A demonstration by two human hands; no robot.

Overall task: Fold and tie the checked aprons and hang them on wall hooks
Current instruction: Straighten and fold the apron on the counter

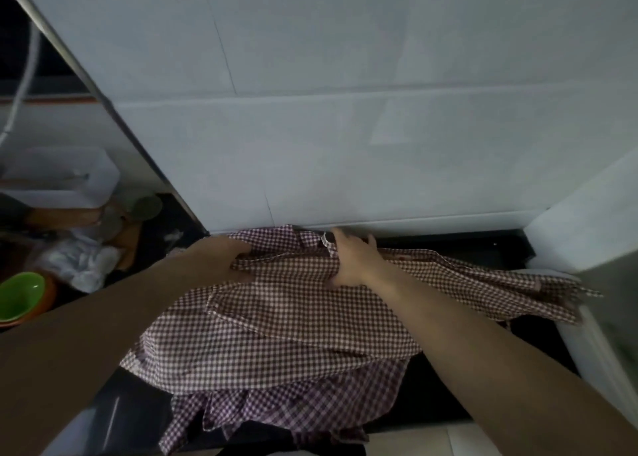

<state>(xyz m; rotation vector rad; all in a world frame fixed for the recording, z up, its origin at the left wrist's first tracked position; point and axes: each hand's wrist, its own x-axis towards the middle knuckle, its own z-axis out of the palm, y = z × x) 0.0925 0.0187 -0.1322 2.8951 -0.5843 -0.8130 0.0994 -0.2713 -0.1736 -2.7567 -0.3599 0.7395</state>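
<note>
1. Nearest the camera: the lower hem of a purple-checked apron (276, 417) hung over the front edge of the dark counter (445, 390), rumpled and partly under the top cloth.
2. Left hand (221, 257): fingers curled into the cloth at the far left edge of the red-checked apron (276, 321), gripping a bunched fold. Fingertips were buried in the fabric, so exact finger count on the cloth was unclear.
3. Right hand (348, 262): thumb and fingers closed round a gathered ridge of the same red-checked apron near its far edge, close to a short strap end (328, 243) that stuck up just beside the fingers. Index finger lay extended toward the wall.
4. Both hands sat on the far side of the apron, near each other, with a narrow band of cloth pulled between them.
5. Red-checked apron: spread loosely across the counter, lying on top of the purple-checked one, far edge touching the base of the white tiled wall (345, 110). Its right side trailed off in creased folds toward a white ledge (580, 220).
6. Both forearms reached in from the bottom corners, bare.
7. Left of the counter, lower down: a green bowl (20, 296) nested in an orange one, crumpled plastic bags (79, 262), a white box (58, 176). Dim and blurred, no further detail.
</note>
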